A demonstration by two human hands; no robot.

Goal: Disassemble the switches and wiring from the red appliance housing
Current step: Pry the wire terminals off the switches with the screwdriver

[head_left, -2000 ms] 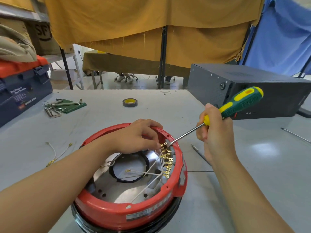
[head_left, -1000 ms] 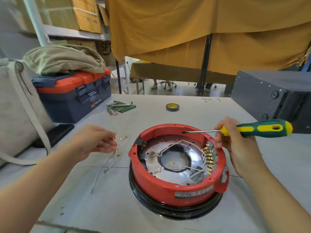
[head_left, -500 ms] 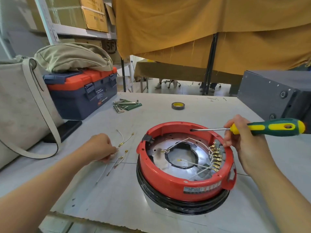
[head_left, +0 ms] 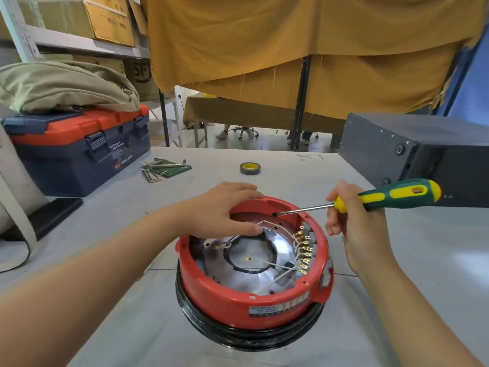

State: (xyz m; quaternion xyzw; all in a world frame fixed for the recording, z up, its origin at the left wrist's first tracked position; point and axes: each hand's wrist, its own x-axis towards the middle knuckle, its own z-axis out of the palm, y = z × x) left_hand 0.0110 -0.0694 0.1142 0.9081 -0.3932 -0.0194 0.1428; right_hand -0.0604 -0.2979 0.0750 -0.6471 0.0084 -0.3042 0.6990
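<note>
At frame centre on the table (head_left: 357, 327), the housing (head_left: 238, 303) sat between both hands. The left hand (head_left: 225, 210) lay nearer, fingers relaxed over the far rim and inner wiring (head_left: 272, 223); the right hand (head_left: 352, 223) gripped a screwdriver (head_left: 383, 198), its shaft pointing left across the rim.

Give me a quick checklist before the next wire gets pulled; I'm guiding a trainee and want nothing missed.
1. Red housing steadied: ok, left hand rests on its far rim.
2. Screwdriver gripped: ok, right hand holds it.
3. Blade tip clear of fingers: ok, it sits apart from the left hand.
4. Terminals in view: ok, the brass row is unobstructed.
5. Wires left to remove: not ok, several remain attached.
6. Power disconnected: cannot tell.
</note>
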